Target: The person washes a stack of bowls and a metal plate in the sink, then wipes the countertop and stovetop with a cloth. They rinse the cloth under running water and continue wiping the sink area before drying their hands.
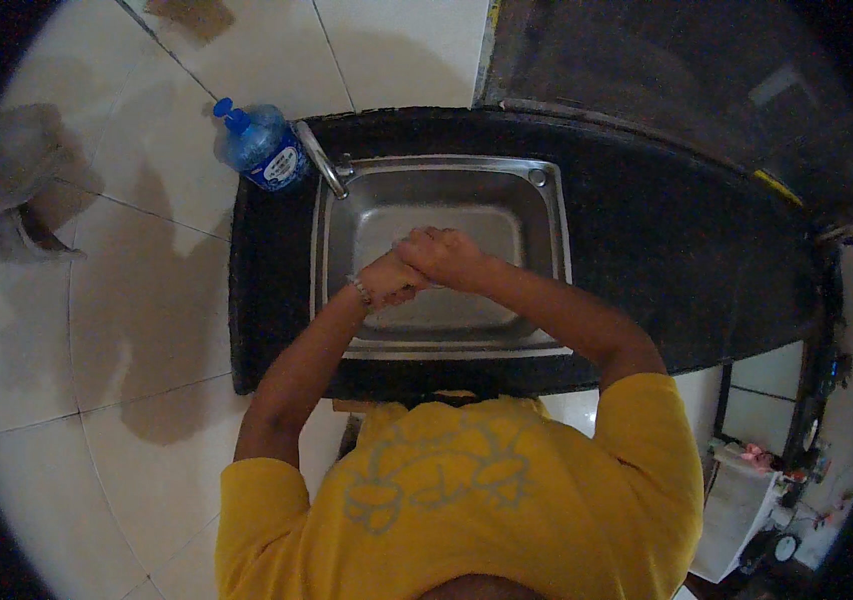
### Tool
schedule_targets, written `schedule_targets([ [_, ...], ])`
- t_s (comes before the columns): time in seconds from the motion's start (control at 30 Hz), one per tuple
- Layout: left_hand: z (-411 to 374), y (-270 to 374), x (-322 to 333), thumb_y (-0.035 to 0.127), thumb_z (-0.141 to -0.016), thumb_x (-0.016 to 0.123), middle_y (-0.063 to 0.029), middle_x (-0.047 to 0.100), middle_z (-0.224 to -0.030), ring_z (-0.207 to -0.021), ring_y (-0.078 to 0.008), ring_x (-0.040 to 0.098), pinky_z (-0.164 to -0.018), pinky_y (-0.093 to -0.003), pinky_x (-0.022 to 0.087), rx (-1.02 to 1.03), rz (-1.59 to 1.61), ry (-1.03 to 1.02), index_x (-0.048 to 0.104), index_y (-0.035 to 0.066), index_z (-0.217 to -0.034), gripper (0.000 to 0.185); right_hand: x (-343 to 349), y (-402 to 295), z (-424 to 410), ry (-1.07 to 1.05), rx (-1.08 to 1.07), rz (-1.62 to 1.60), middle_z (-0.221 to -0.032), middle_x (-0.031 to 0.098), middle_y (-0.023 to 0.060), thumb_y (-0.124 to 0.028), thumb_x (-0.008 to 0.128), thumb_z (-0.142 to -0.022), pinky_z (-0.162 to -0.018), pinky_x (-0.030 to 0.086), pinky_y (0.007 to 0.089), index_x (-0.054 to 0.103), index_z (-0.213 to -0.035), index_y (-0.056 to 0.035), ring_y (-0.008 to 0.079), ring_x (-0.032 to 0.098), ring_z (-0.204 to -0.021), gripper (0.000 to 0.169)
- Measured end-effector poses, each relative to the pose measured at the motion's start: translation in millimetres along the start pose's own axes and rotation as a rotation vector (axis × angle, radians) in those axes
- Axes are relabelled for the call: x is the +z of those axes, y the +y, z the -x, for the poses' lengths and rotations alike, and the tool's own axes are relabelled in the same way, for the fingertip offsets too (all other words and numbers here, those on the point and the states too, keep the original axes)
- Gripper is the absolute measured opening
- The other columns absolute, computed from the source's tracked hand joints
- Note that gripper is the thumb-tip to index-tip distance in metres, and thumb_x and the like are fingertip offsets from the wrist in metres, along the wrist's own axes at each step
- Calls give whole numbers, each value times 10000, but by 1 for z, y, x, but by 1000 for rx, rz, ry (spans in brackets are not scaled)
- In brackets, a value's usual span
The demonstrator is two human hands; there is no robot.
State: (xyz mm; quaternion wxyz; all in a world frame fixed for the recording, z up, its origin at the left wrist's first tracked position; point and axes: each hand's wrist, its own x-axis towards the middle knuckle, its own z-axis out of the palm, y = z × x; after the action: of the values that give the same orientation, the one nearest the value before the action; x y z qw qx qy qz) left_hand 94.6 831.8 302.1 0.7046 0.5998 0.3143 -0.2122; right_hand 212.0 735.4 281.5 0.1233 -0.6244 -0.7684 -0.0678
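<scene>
Over the stainless steel sink (464, 349), both hands are pressed together. My right hand (441, 255) lies on top, its fingers curled over my left hand (390, 281). A bracelet circles the left wrist, and the left fingers are partly hidden under the right hand. Beyond the sink's left rim, the metal faucet (323, 161) points in over the basin; no water stream can be made out. Beside the faucet stands a clear blue pump bottle (265, 154) with a blue pump head and a label bearing writing.
A black countertop (666, 247) surrounds the sink and stretches right. Beige tiles (171, 315) cover the left side and back. Greyish cloth (25, 180) hangs at the far left. A dark panel (644, 82) rises at the back right; a white cabinet (734, 510) stands at the lower right.
</scene>
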Motion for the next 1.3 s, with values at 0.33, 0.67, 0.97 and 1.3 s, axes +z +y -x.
schedule_targets([
  [0.33,-40,-25,10,313,-676,644,-190,616,-822,-792,-355,593,-706,-397,485,443,-1074,457,587,4,-823,347,12,3,6,-338,220,-79,-794,634,132,-189,619,-692,-637,500,389,594,-866,-49,275,631,-738,225],
  [0.67,-27,-20,21,216,-696,635,-191,604,-840,-781,-344,600,-665,-384,495,381,-1266,622,516,57,-989,354,-3,3,7,-551,429,-335,-867,614,178,-251,616,-703,-737,470,402,593,-940,-49,333,594,-815,313],
  [0.97,15,-40,8,185,-729,678,-63,534,-855,-773,-179,558,-655,-358,504,597,523,284,467,89,-1057,401,-5,26,54,234,559,-1291,-855,560,54,-258,605,-761,-698,445,342,540,-921,-53,179,537,-783,268],
  [1.3,46,-22,24,236,-818,566,-37,529,-908,-883,-133,482,-764,-282,403,747,266,295,426,63,-1224,463,-58,5,43,148,716,-1638,-800,544,-11,-126,595,-757,-702,428,266,562,-890,-67,102,505,-772,149],
])
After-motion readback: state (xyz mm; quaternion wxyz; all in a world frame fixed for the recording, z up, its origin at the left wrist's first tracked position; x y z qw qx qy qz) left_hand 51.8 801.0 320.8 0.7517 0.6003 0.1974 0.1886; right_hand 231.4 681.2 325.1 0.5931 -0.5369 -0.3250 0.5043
